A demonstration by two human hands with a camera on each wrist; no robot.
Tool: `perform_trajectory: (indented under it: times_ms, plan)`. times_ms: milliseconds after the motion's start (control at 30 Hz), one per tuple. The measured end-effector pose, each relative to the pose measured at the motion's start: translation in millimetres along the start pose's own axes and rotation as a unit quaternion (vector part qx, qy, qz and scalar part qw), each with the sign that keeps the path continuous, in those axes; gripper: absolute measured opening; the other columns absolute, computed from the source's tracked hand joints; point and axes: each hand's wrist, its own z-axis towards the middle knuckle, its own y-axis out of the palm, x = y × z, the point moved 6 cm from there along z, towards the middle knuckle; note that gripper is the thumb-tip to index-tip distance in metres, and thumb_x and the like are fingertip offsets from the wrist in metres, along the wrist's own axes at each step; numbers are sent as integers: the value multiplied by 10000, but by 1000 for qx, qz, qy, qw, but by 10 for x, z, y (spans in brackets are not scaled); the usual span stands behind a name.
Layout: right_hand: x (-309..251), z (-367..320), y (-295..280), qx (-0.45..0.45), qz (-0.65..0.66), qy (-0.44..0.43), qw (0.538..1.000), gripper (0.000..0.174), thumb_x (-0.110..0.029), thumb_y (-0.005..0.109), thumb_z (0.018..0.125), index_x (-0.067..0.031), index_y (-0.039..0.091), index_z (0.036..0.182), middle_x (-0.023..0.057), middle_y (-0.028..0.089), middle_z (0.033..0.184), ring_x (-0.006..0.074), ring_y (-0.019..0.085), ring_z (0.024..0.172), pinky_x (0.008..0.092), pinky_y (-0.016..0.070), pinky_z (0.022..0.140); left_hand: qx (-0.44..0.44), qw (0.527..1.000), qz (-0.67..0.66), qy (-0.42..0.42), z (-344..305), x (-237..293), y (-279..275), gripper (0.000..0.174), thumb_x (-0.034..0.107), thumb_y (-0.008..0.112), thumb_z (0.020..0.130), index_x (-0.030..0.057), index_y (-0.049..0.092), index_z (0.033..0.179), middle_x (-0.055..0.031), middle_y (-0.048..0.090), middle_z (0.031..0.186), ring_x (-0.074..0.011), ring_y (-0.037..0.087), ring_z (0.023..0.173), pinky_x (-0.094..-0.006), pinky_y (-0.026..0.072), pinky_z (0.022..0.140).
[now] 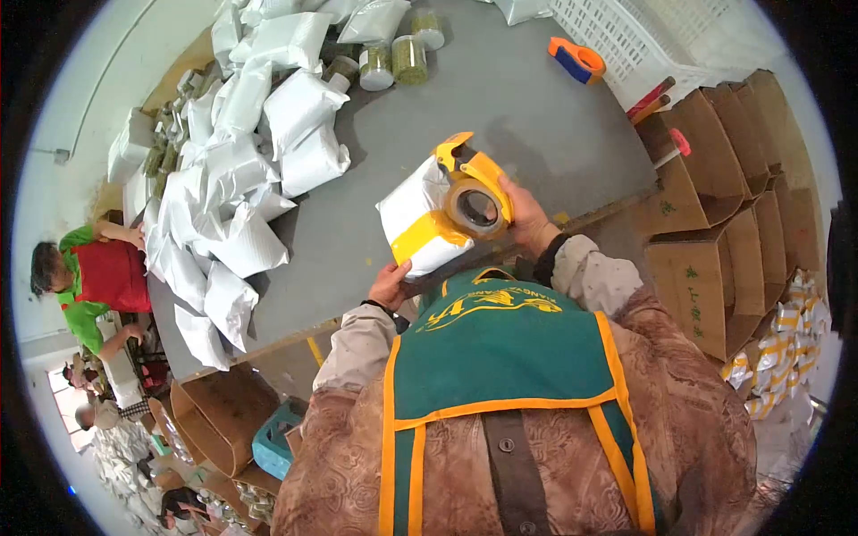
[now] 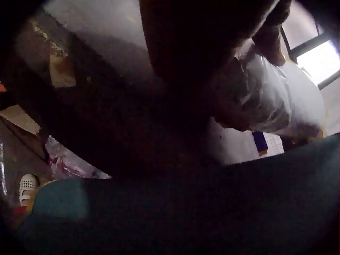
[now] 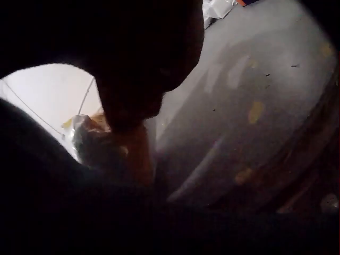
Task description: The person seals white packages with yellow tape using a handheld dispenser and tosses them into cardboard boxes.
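Note:
In the head view a white plastic parcel (image 1: 411, 207) with a band of yellow tape (image 1: 423, 234) across it is held up over the near edge of the grey table. My left hand (image 1: 389, 286) grips its lower left corner. A yellow tape dispenser (image 1: 490, 176) with a roll of tape (image 1: 475, 207) lies against the parcel's right side, and my right hand (image 1: 529, 214) holds it by its outer side. The left wrist view has the crinkled parcel (image 2: 265, 95) beside the dark left hand (image 2: 207, 42). Shadow hides most of the right hand (image 3: 143, 69) in the right wrist view.
White parcels (image 1: 237, 237) pile up on the table's left, with jars (image 1: 409, 60) behind. An orange and blue tape dispenser (image 1: 576, 61) lies at the back right, near a white crate (image 1: 617, 45). Cardboard boxes (image 1: 688, 277) stand right. A person in a red apron (image 1: 112, 275) works far left.

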Motion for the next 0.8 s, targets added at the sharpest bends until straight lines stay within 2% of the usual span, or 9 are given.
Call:
perform_trajectory:
  times_ms: [100, 233, 267, 333, 400, 500, 600, 733, 800]
  plan:
    - [-282, -42, -214, 36, 54, -7, 998, 398, -404, 535, 927, -37, 617, 1057, 31, 616, 748, 117, 582, 625, 254, 457, 575, 16, 998, 13, 55, 7, 59, 84, 445, 211, 615, 907, -37, 476, 1249, -136, 573, 1211, -244, 573, 1097, -404, 500, 917]
    - [-885, -264, -648, 79, -45, -160, 983, 371, -386, 532, 932, -60, 585, 1101, 22, 616, 817, 118, 593, 655, 266, 499, 602, -8, 999, 11, 35, 185, 120, 348, 396, 178, 610, 905, -30, 512, 1228, -106, 593, 1174, -220, 568, 1093, -361, 484, 922]
    - [-1014, -285, -706, 84, -65, -189, 976, 357, -380, 528, 935, -68, 580, 1101, 17, 609, 818, 117, 596, 673, 273, 507, 607, 7, 997, 69, 27, 65, 370, 781, 479, 203, 616, 908, 5, 454, 1313, -82, 578, 1215, -182, 550, 1081, -319, 460, 899]
    - [-1266, -334, -759, 112, -30, -203, 972, 340, -379, 508, 944, -79, 573, 1093, 9, 593, 802, 121, 597, 693, 286, 515, 612, -107, 967, 222, 67, 374, 523, 1069, 681, 220, 658, 874, 47, 311, 1433, -58, 481, 1333, -161, 527, 1075, -273, 433, 870]
    - [-1461, -408, -772, 170, 98, -159, 968, 349, -395, 469, 960, -84, 573, 1079, 9, 576, 764, 129, 586, 684, 293, 509, 606, -63, 975, 208, 47, 479, 738, 1326, 847, 226, 679, 853, 71, 146, 1493, -117, 380, 1426, -204, 480, 1159, -361, 431, 913]
    - [-1422, -410, -1086, 52, 122, -133, 982, 413, -447, 394, 981, -83, 575, 1053, 30, 582, 739, 149, 553, 648, 316, 490, 644, 57, 973, 191, 119, 533, 1202, 1022, 754, 262, 663, 865, 56, 246, 1459, -158, 406, 1387, -264, 476, 1184, -410, 421, 950]
    - [-1263, -581, -931, -8, 121, -137, 983, 424, -449, 387, 985, -72, 575, 1038, 41, 584, 719, 162, 553, 648, 338, 488, 705, 175, 971, 76, 141, 663, 1507, -3, 672, 313, 645, 877, 41, 334, 1407, -174, 427, 1347, -304, 471, 1189, -440, 421, 954]
    - [-976, -858, -730, 98, 68, -78, 990, 412, -425, 416, 984, -45, 572, 1006, 33, 575, 720, 137, 550, 634, 275, 472, 652, 286, 952, 0, 109, 859, 1840, -664, 688, 394, 651, 863, 30, 369, 1373, -194, 427, 1337, -346, 472, 1173, -477, 432, 925]
    - [-869, -956, -775, 111, 17, -57, 992, 399, -411, 432, 981, -40, 572, 1026, 30, 597, 750, 117, 570, 652, 251, 470, 597, 265, 949, -120, 122, 1132, 1927, -706, 650, 422, 681, 837, 22, 438, 1288, -191, 469, 1233, -344, 503, 1065, -479, 456, 858]
